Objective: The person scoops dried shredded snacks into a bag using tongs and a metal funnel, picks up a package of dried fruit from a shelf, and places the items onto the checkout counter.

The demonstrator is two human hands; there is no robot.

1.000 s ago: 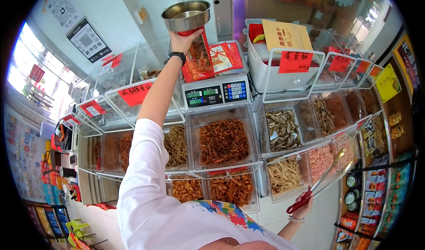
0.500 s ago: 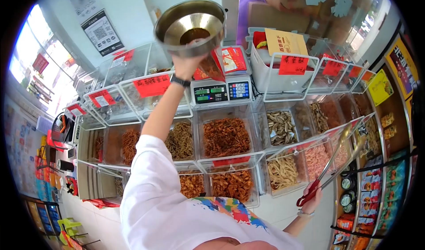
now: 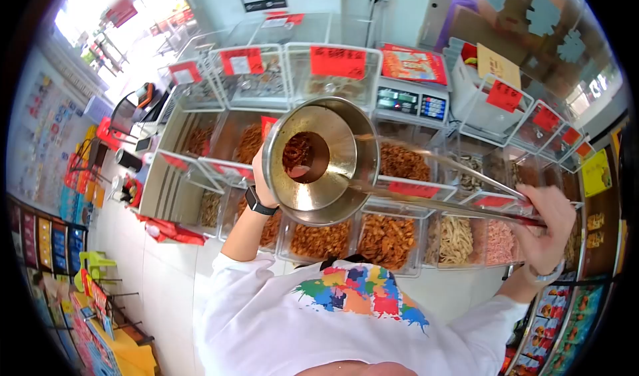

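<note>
A: How many tools are in your 2 hands?

B: You have 2. Your left hand (image 3: 261, 183) holds 1 metal funnel (image 3: 341, 163) in the middle of the frame, gripping it at its left side with the fingertips hidden behind it. Your right hand (image 3: 547, 226), at the right of the frame, is closed around the handle end of 1 pair of tongs (image 3: 466, 209).

A: Are the tongs' 2 arms together?

B: No, you have them spread, 1 above the other, reaching left over the funnel's right rim. Their ends blur, so I cannot tell whether they touch it.

A: What shows in your funnel's opening?

B: You have 1 clump of reddish-brown food (image 3: 297, 151) there, left of the frame's middle.

A: And on your wrists?

B: You wear 1 black watch (image 3: 259, 201) on the left, 1 pale band (image 3: 544, 276) on the right.

A: What surrounds you?

B: Below the funnel, 2 heaps of brown food (image 3: 388, 239) lie side by side; right of them, 1 heap of pale strips (image 3: 456, 239) and 1 of pink pieces (image 3: 499, 241). Upper right of centre, you see 1 scale (image 3: 399, 102); left of it, 3 red signs (image 3: 337, 62) front the upper row.
</note>
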